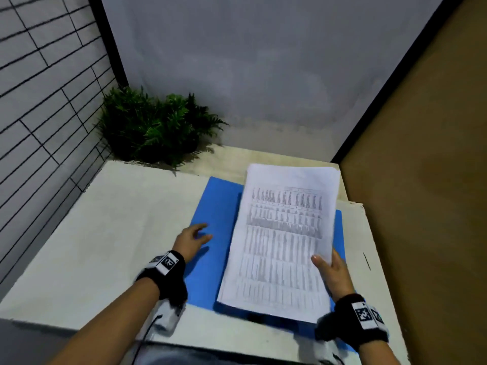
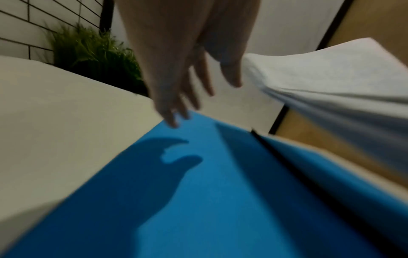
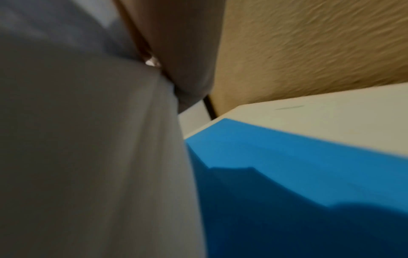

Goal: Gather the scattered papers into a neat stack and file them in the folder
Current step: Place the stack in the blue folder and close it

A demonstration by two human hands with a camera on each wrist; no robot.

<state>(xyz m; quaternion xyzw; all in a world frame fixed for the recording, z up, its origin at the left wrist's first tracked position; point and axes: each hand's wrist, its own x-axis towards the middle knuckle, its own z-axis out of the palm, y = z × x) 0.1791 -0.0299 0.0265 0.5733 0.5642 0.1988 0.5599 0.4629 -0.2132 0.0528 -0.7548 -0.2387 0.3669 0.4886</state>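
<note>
A stack of printed white papers (image 1: 282,241) hangs just above the open blue folder (image 1: 216,227), which lies flat on the table. My right hand (image 1: 330,267) pinches the stack at its right edge, thumb on top and fingers underneath. The right wrist view shows the underside of the papers (image 3: 88,157) close up, over the folder (image 3: 298,165). My left hand (image 1: 193,239) hovers over the folder's left half with relaxed, spread fingers and holds nothing; in the left wrist view that left hand (image 2: 187,87) casts a shadow on the folder (image 2: 198,200), with the papers (image 2: 331,78) to its right.
A green potted fern (image 1: 155,127) stands at the table's back left corner, against the tiled wall. A brown panel (image 1: 421,180) closes off the right side. The pale tabletop (image 1: 92,246) stretches out to the left of the folder.
</note>
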